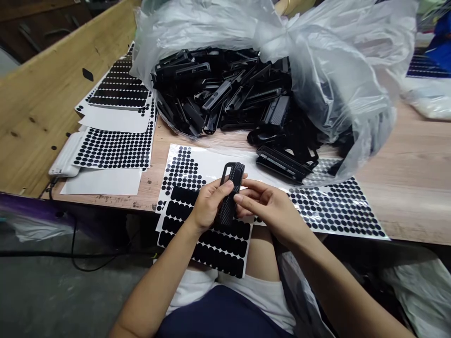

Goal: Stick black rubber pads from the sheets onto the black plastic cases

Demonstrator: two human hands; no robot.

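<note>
A long black plastic part (228, 210) with a carbon-fibre pattern and an open slot at its upper end is held over the table's front edge. My left hand (207, 203) is closed round its left side, thumb on its face. On its right side, my right hand (264, 201) is closed, thumb and fingertips against the part's edge; whether a small piece is between them is hidden. Beneath the hands lies a sheet of black oblong stickers (220, 246), overhanging the table edge. Under it, a sheet of round black stickers (181, 166) rests on the table.
Behind the hands, a clear plastic bag (317, 80) spills a heap of similar black parts (225, 94). Further sticker sheets (112, 145) are stacked at the left over a white device (65, 157). A wooden board (45, 103) walls the left side. Another dotted sheet (338, 211) lies right.
</note>
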